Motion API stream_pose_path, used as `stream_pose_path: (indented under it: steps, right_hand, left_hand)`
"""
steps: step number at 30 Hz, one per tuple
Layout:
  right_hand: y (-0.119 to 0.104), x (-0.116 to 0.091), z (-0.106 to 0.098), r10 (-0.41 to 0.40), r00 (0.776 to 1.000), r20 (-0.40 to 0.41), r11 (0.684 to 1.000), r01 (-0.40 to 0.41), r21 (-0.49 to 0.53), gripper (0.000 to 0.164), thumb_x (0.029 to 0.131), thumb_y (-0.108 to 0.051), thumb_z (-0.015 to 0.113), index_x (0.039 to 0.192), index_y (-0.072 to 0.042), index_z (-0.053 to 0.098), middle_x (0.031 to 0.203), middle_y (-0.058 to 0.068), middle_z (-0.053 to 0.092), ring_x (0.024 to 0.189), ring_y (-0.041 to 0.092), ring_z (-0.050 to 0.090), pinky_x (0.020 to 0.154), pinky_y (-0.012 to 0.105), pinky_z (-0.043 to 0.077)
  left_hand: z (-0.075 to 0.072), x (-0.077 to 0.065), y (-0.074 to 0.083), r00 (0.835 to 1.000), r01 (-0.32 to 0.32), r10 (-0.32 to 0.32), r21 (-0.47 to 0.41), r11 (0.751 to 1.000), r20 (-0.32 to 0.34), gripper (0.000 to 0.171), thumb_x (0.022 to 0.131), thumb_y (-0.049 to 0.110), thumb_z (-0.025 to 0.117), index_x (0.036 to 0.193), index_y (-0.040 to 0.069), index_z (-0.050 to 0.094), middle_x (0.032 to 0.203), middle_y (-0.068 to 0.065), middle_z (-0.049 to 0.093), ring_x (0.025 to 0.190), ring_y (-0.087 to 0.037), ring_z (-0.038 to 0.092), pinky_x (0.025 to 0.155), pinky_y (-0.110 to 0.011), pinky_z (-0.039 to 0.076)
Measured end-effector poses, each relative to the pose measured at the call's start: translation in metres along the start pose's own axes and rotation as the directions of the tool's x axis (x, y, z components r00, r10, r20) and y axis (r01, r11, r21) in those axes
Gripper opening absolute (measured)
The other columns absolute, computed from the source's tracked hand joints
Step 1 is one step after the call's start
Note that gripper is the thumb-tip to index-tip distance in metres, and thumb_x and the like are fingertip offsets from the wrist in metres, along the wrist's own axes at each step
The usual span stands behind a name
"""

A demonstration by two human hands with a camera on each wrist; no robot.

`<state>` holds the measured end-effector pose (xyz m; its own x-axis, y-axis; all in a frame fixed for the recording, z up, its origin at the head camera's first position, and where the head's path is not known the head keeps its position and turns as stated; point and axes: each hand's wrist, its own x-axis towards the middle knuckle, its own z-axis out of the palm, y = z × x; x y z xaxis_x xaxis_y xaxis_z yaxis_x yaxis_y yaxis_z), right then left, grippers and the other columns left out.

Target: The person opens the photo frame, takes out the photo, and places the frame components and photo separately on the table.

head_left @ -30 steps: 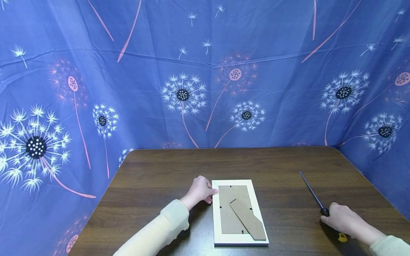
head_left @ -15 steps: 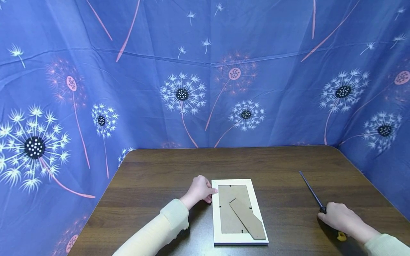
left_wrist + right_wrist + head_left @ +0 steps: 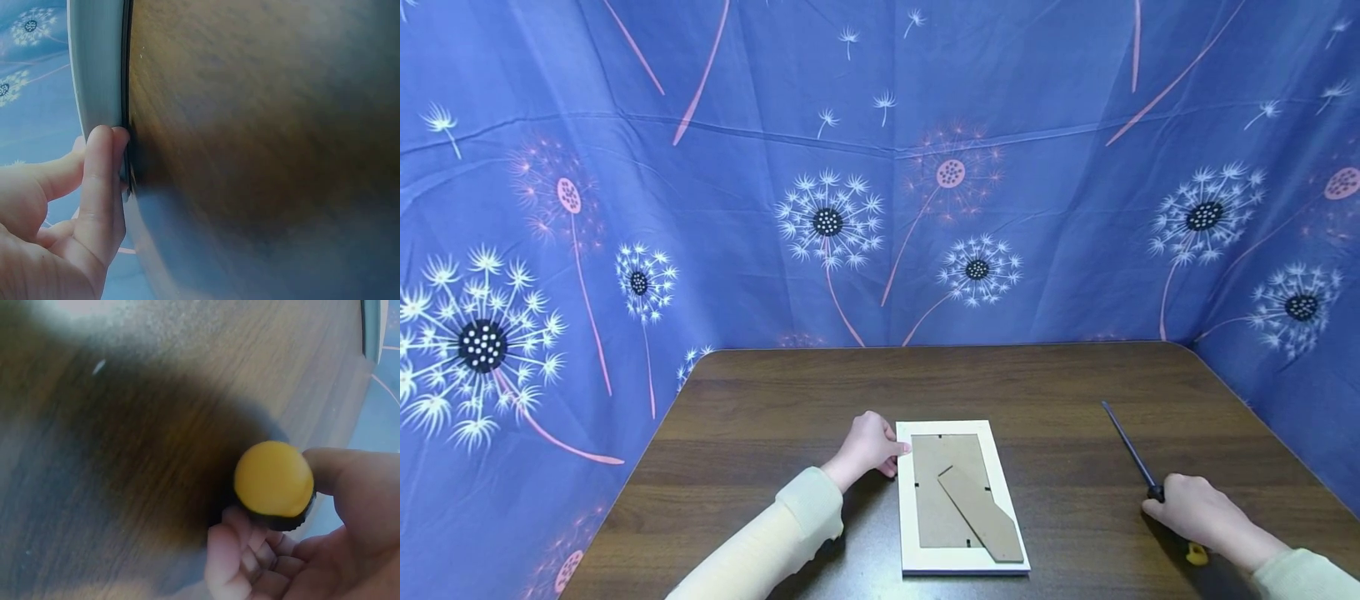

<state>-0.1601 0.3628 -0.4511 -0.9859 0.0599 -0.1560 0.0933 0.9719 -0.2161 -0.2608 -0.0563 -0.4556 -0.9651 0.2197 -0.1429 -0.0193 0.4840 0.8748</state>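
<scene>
A white picture frame lies face down on the table, its brown backing board and slanted easel leg uppermost. Small dark tabs sit around the board's edge. My left hand grips the frame's left side near the far corner, thumb over the white border; in the left wrist view its fingers lie against the side. Over to the right, my right hand holds a screwdriver by the handle, shaft pointing away and left. The handle's yellow butt faces the right wrist camera; the hand covers most of the handle.
The dark wooden table has rounded far corners. A blue cloth printed with dandelions hangs behind it and along both sides. A stretch of table separates the frame from the screwdriver.
My right hand has shifted slightly left with the screwdriver's handle, while the shaft's tip stays almost in place. My left hand and the picture frame have not visibly moved.
</scene>
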Motion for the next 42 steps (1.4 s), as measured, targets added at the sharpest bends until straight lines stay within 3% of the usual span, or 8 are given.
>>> stream_pose_path:
  steps: [11, 18, 25, 42]
  right_hand:
    - [-0.002, 0.001, -0.008, -0.015, 0.998, -0.055, 0.999, 0.017, 0.034, 0.036, 0.078, -0.030, 0.062, 0.059, -0.011, 0.037, 0.057, 0.000, 0.038, 0.046, 0.014, 0.044, 0.041, 0.028, 0.035]
    - [-0.005, 0.002, -0.020, -0.013, 1.000, -0.007, 0.998, 0.013, 0.060, 0.035, 0.081, -0.029, 0.060, 0.061, -0.009, 0.038, 0.057, 0.000, 0.038, 0.043, 0.012, 0.046, 0.040, 0.027, 0.038]
    - [-0.010, 0.005, -0.035, -0.016, 1.000, -0.001, 0.999, 0.016, 0.050, 0.035, 0.082, -0.030, 0.057, 0.063, -0.009, 0.036, 0.059, -0.001, 0.034, 0.045, 0.013, 0.043, 0.042, 0.025, 0.034]
    - [-0.039, -0.001, -0.059, -0.144, 0.984, -0.107, 0.988, 0.149, 0.038, 0.033, 0.085, -0.025, 0.058, 0.065, -0.010, 0.037, 0.057, -0.003, 0.030, 0.046, 0.012, 0.034, 0.041, 0.023, 0.029]
  left_hand:
    - [-0.003, 0.000, 0.002, 0.999, 0.016, -0.018, 0.077, 0.997, 0.037, 0.018, 0.079, 0.007, 0.075, 0.069, -0.002, 0.063, 0.050, -0.009, 0.061, 0.039, -0.014, 0.060, 0.043, -0.028, 0.055]
    - [-0.004, 0.002, 0.004, 0.998, 0.037, -0.040, 0.088, 0.995, 0.041, 0.017, 0.079, 0.006, 0.074, 0.070, -0.002, 0.063, 0.051, -0.008, 0.061, 0.041, -0.016, 0.062, 0.043, -0.027, 0.055]
    - [-0.004, 0.001, 0.006, 0.999, 0.018, -0.020, 0.067, 0.998, 0.033, 0.018, 0.079, 0.005, 0.074, 0.069, -0.001, 0.061, 0.051, -0.010, 0.062, 0.040, -0.016, 0.061, 0.042, -0.028, 0.055]
    - [-0.004, 0.000, 0.006, 0.999, 0.017, -0.019, 0.047, 0.999, 0.039, 0.020, 0.078, 0.002, 0.074, 0.069, -0.002, 0.057, 0.051, -0.014, 0.062, 0.040, -0.018, 0.062, 0.042, -0.029, 0.055]
